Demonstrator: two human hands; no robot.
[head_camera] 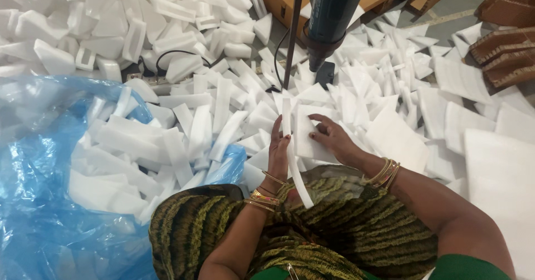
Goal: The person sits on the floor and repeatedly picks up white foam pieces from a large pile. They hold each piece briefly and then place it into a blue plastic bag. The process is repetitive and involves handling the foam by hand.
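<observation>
A long white foam strip (291, 157) stands on edge against the left hand (278, 153), whose fingers close on it. Just right of it, the right hand (332, 137) presses spread fingers flat on a square white foam sheet (305, 138), thin and soft-edged

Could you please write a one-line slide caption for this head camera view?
Left hand holds a long white foam strip while right hand presses a foam sheet beneath a mounted heat gun.
</observation>
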